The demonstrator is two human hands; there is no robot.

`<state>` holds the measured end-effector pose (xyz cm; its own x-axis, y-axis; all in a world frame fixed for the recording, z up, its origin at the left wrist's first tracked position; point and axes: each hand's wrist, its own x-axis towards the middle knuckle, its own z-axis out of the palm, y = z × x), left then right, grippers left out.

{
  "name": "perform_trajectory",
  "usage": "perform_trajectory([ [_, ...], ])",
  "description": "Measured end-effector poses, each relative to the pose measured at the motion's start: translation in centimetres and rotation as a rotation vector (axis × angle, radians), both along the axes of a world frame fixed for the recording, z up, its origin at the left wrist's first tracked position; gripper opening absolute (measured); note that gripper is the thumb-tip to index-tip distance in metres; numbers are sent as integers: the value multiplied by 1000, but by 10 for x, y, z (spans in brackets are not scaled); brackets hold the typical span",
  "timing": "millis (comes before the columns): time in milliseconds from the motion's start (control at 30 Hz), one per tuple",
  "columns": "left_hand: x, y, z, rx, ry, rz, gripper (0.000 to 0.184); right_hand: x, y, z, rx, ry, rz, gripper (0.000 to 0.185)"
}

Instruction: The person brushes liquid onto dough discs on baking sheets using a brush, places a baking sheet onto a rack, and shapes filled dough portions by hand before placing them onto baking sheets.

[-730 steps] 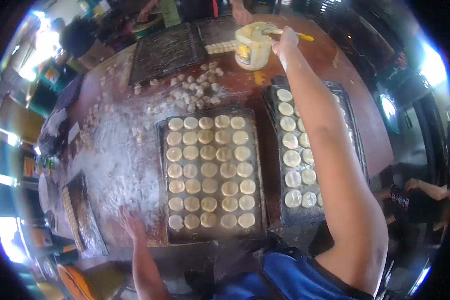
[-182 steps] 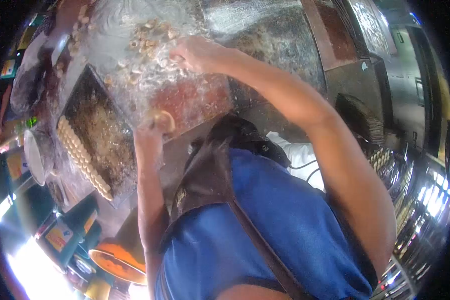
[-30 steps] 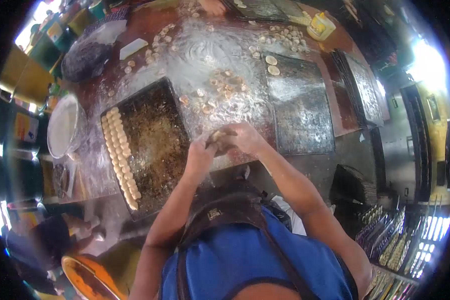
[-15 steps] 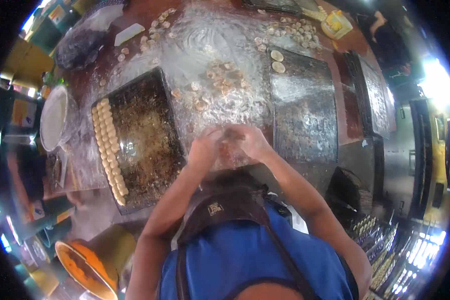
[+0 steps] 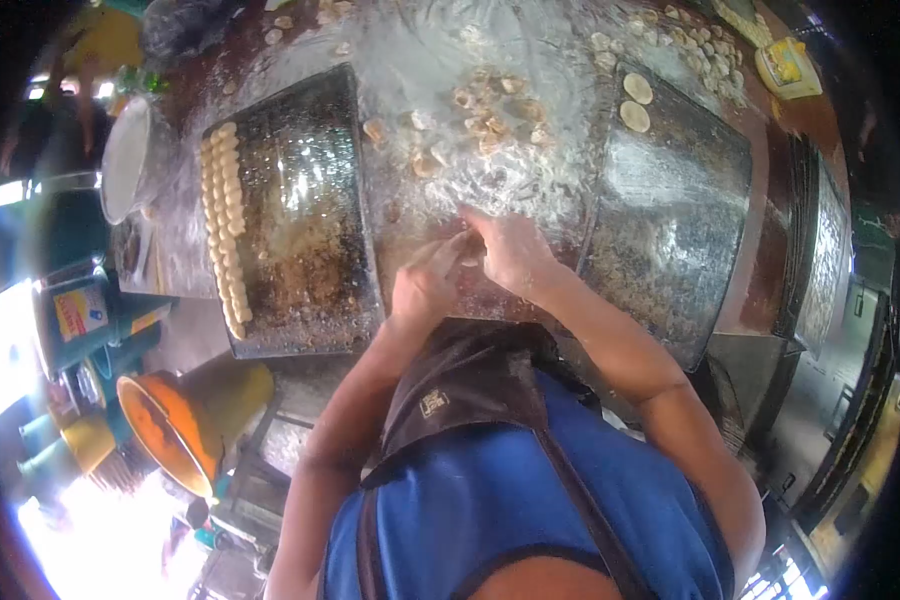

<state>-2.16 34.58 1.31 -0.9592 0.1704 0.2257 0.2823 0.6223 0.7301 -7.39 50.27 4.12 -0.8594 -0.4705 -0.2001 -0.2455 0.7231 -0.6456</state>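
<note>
My left hand [image 5: 427, 282] and my right hand [image 5: 515, 255] meet over the floured table edge, just in front of my apron. Their fingers are curled in around a small pale piece of dough [image 5: 468, 256], mostly covered by them. The right index finger points forward. Beyond the hands, several filled dough rounds [image 5: 490, 125] lie loose in the flour. To the left, a dark baking tray [image 5: 305, 230] carries rows of small dough balls [image 5: 225, 215] along its left side. On the right, another dark tray [image 5: 660, 230] bears two flat dough discs [image 5: 637, 102] at its far corner.
More dough pieces [image 5: 705, 55] are scattered at the back right, near a yellow-and-white container [image 5: 790, 68]. A white tub [image 5: 130, 160] stands at the left edge. Stacked trays [image 5: 815, 255] are at far right, and an orange-lined bucket [image 5: 170, 420] is below left.
The view has tilted and shifted, so the trays appear higher in the picture. My hands have turned against each other, and the right index finger now reaches forward.
</note>
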Motion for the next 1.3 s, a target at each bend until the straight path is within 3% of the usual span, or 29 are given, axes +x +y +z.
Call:
perform_trajectory([
  [33,5,-2,1,-14,72,31,24,-1,-4,3,-8,11,-3,24],
  [67,14,-12,7,80,-239,-58,32,-6,-9,9,141,-49,104,28],
  [100,14,-24,4,67,-214,-55,32,-11,-18,21,290,-96,216,32],
  [167,18,-59,0,-17,-22,3,35,-11,-41,43,230,-204,153,31],
  [233,15,-87,25,60,-49,152,36,-5,-59,0,6,533,-173,39],
  [267,13,-106,23,121,-117,267,37,-3,-72,-45,360,892,-162,50],
  [300,10,-123,22,189,-191,366,38,-1,-79,-41,378,916,-178,50],
  [367,4,-169,23,-10,-157,428,36,11,-79,-29,284,349,-278,53],
  [400,0,-194,22,-139,-83,456,36,18,-77,-35,377,354,-447,55],
  [433,2,-194,71,62,-262,538,35,21,-67,-2,390,60,-417,54],
  [467,-5,-223,51,-115,-194,536,34,25,-56,30,378,-235,-395,54],
  [500,-12,-252,32,-301,-122,546,33,30,-47,31,403,-226,-451,54],
  [533,-18,-282,13,-480,-47,567,33,39,-40,20,299,-198,-334,53],
  [567,-26,-308,2,-729,-188,495,30,45,-31,10,195,-169,-208,52],
  [633,-46,-318,-9,-449,-226,545,29,48,-10,-1,106,-183,-183,46],
  [667,-53,-321,-6,-440,-288,593,28,46,-1,-6,-1,-200,-125,41],
  [700,-56,-312,20,-435,-356,647,27,45,8,23,-8,-129,-272,40],
  [733,-42,-265,65,-327,-213,748,30,40,21,60,-18,-56,-416,39],
  [767,-45,-248,72,-329,-216,746,30,28,39,76,-84,64,-622,36],
  [833,-49,-221,81,-188,-106,642,37,-5,91,74,-112,316,-902,31],
  [867,-54,-194,92,-80,-303,566,42,-29,117,61,-78,465,-972,29],
  [900,-60,-163,94,-24,-337,507,40,-49,128,49,-86,458,-973,29],
  [933,-65,-133,90,30,-377,447,38,-65,134,35,95,387,-905,33],
  [1000,-68,-85,63,503,-461,252,35,-72,142,13,300,154,-654,34],
  [1033,-62,-56,75,537,-599,402,34,-71,145,1,290,140,-645,34],
  [1100,-50,-38,44,878,-806,281,46,-69,149,-29,467,817,-621,41],
  [1133,-39,-30,31,1020,-897,306,46,-71,150,-36,228,687,-610,47],
  [1233,0,-21,17,1148,-929,211,44,-67,145,-50,415,584,-488,45],
  [1300,15,-28,37,1120,-928,275,40,-69,150,-52,386,616,-444,44],
])
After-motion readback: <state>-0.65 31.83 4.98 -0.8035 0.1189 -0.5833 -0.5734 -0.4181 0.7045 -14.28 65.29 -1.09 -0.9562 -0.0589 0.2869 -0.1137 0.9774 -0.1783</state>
